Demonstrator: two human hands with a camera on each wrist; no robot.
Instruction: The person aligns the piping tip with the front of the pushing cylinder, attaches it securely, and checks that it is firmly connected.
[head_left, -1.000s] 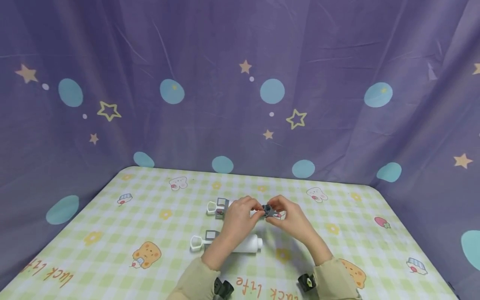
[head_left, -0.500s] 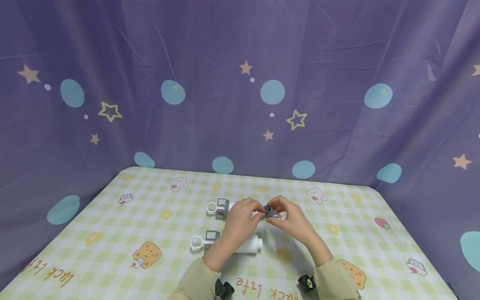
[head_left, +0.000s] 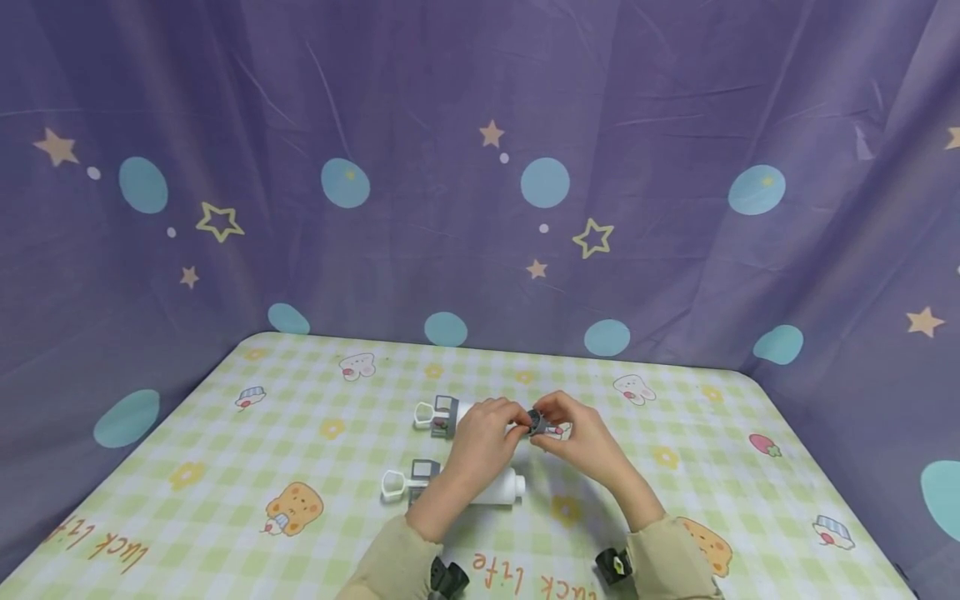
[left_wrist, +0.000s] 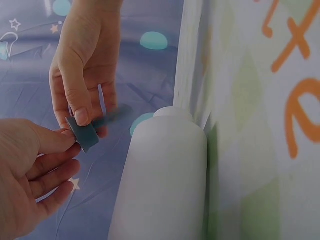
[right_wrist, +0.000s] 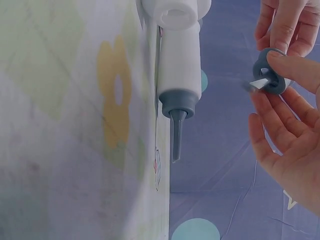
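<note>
Both hands hold a small dark grey-blue part (head_left: 537, 422) above the table. In the right wrist view the part (right_wrist: 275, 88) shows a ring with openings and a thin stem. My left hand (head_left: 483, 442) pinches its edge between thumb and index finger; my right hand (head_left: 588, 437) pinches it from the other side. The left wrist view shows both thumbs on the part (left_wrist: 85, 136). Behind my left hand lies one white cylinder with a grey collar (head_left: 445, 417); in the right wrist view, a grey nozzle (right_wrist: 177, 130) tips a white cylinder (right_wrist: 180, 65).
A second white cylinder (head_left: 495, 488) with a grey collar and looped white handle (head_left: 393, 486) lies nearer, partly behind my left forearm. The checked cloth (head_left: 360, 450) covers the table, and a purple patterned curtain (head_left: 420, 267) stands behind it.
The small grey part has turned slightly between the fingers. Both hands stay almost where they were, and the cylinders have not moved.
</note>
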